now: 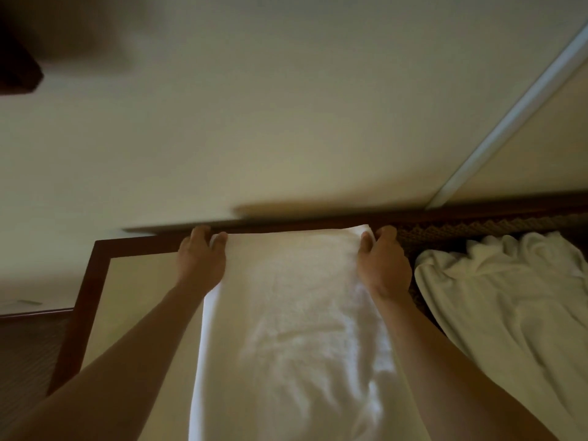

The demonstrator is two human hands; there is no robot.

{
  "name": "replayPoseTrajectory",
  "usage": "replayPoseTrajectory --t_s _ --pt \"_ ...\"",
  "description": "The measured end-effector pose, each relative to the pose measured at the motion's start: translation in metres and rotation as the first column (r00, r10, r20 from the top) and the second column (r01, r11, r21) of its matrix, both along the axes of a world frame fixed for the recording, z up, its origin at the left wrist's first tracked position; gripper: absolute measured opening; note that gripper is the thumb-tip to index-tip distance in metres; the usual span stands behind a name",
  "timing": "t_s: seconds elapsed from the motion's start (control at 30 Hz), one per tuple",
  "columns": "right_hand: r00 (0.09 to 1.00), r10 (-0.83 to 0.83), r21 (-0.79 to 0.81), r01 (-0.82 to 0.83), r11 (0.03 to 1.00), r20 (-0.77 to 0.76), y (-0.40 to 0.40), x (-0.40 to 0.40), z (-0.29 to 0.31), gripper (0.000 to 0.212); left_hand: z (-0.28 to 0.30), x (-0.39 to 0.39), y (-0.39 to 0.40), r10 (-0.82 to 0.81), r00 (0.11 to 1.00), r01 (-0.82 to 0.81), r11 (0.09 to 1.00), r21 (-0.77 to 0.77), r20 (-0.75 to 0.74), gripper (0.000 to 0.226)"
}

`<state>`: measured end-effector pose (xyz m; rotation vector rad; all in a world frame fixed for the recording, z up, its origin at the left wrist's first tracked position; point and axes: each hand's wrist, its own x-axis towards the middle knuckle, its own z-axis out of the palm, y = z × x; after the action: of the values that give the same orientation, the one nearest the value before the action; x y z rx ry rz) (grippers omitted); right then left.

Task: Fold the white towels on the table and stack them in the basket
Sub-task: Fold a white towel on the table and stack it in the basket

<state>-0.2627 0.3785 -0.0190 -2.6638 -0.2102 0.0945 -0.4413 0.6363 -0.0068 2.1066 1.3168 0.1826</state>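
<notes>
A long white towel (292, 319) lies stretched lengthwise on the table (133, 281), running from the far edge toward me. My left hand (201, 259) pinches its far left corner. My right hand (383, 262) pinches its far right corner, which curls up slightly. Both hands sit at the table's far edge. A second white towel (509, 291), crumpled, lies to the right, draped over a dark woven basket (445, 232) whose rim shows at the far right.
The table has a cream top with a dark wooden frame (79, 300). A pale wall (286, 122) rises straight behind it. A white strip (509, 119) runs diagonally at the upper right. Dark floor (28, 354) shows at the lower left.
</notes>
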Motion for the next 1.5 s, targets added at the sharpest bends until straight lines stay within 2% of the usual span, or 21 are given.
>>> replayPoseTrajectory --t_s 0.07,0.17,0.3,0.43,0.57,0.7,0.8,0.87,0.97,1.07,1.2,1.33,1.43,1.5 --pt "1.0 -0.001 -0.022 0.001 1.0 0.003 -0.004 -0.003 -0.001 0.043 -0.002 -0.001 -0.003 0.11 0.994 -0.111 0.989 -0.098 -0.023 0.042" --pt "0.999 0.034 -0.072 -0.033 0.997 0.023 -0.011 -0.01 -0.003 0.048 -0.005 -0.005 -0.002 0.079 0.993 -0.09 0.989 -0.119 -0.092 0.054" --pt "0.994 0.084 -0.15 -0.073 0.986 0.068 -0.013 -0.01 -0.007 0.047 -0.015 -0.014 -0.007 0.041 0.998 -0.039 0.998 0.04 -0.048 0.045" --pt "0.996 0.084 -0.188 -0.074 0.979 0.043 -0.012 -0.008 -0.007 0.047 -0.016 -0.02 -0.016 0.029 0.993 -0.002 0.974 0.227 -0.117 0.045" --pt "0.999 0.047 -0.147 -0.044 0.988 0.016 -0.013 -0.009 -0.003 0.045 -0.011 -0.025 -0.024 0.101 0.992 -0.087 0.982 0.167 -0.076 0.046" --pt "0.994 0.096 -0.134 -0.089 0.987 0.052 -0.011 -0.009 -0.004 0.045 -0.01 -0.037 -0.035 -0.037 0.992 0.066 0.969 0.239 -0.124 0.044" --pt "0.985 0.161 -0.179 -0.147 0.973 0.067 -0.007 -0.005 -0.004 0.044 -0.013 -0.037 -0.029 -0.089 0.992 0.11 0.952 0.287 -0.085 0.042" --pt "0.985 0.164 -0.183 -0.152 0.971 0.053 -0.004 -0.003 -0.001 0.044 -0.013 -0.034 -0.025 -0.069 0.996 0.083 0.957 0.278 -0.06 0.042" --pt "0.994 0.106 -0.095 -0.103 0.99 0.024 -0.007 -0.008 0.004 0.047 -0.011 -0.036 -0.028 -0.008 1.0 0.01 0.975 0.223 -0.011 0.043" --pt "0.994 0.048 -0.045 -0.053 0.998 -0.099 -0.032 -0.027 0.009 0.052 -0.006 -0.054 -0.039 0.082 0.996 -0.085 0.992 0.093 0.043 0.044" --pt "0.968 0.067 0.004 -0.068 0.998 -0.243 -0.067 -0.062 0.011 0.042 -0.008 -0.08 -0.06 0.12 0.992 -0.12 0.993 -0.021 0.023 0.039" --pt "0.951 0.093 0.08 -0.072 0.994 -0.295 -0.077 -0.074 0.007 0.031 -0.01 -0.091 -0.061 0.161 0.987 -0.162 0.98 -0.116 -0.018 0.042" --pt "0.969 0.04 0.139 -0.006 0.99 -0.244 -0.082 -0.075 0.006 0.025 -0.007 -0.093 -0.066 0.146 0.989 -0.146 0.986 -0.078 -0.009 0.041" --pt "0.98 0.027 0.078 -0.012 0.997 -0.196 -0.082 -0.079 0.002 0.024 -0.006 -0.093 -0.074 0.094 0.995 -0.094 0.995 0.031 -0.016 0.038"
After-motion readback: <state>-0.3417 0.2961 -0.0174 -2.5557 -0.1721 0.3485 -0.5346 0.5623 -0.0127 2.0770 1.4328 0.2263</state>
